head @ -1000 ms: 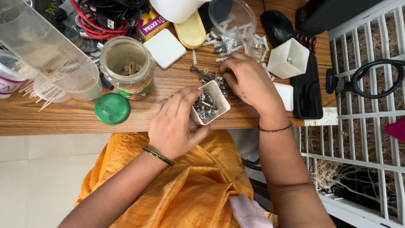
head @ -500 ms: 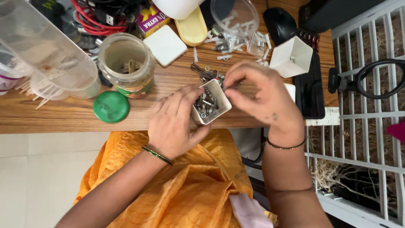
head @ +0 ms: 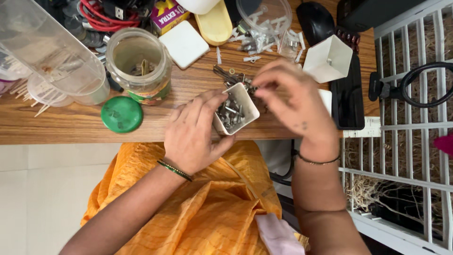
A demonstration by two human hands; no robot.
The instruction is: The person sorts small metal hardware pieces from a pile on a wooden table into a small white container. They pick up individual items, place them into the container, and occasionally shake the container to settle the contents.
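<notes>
My left hand (head: pixel 192 134) grips a small white square cup (head: pixel 244 101) tilted at the front edge of the wooden table (head: pixel 61 123); the cup holds several metal screws (head: pixel 230 113). My right hand (head: pixel 292 101) hovers just right of the cup, fingers pinched together near a pile of loose screws (head: pixel 231 75) on the table. The hand is blurred, so whether a screw sits in its fingertips cannot be seen.
An open glass jar (head: pixel 138 61) with its green lid (head: pixel 121 114) beside it stands left. A second white square cup (head: pixel 329 59), white plastic plugs (head: pixel 264 40), a clear tub (head: pixel 45 52), a black mouse (head: pixel 315 19) and a white wire rack (head: pixel 410 123) surround the hands.
My right hand has lifted off the screw pile and drawn back towards me and to the right. The left hand keeps the white cup in place.
</notes>
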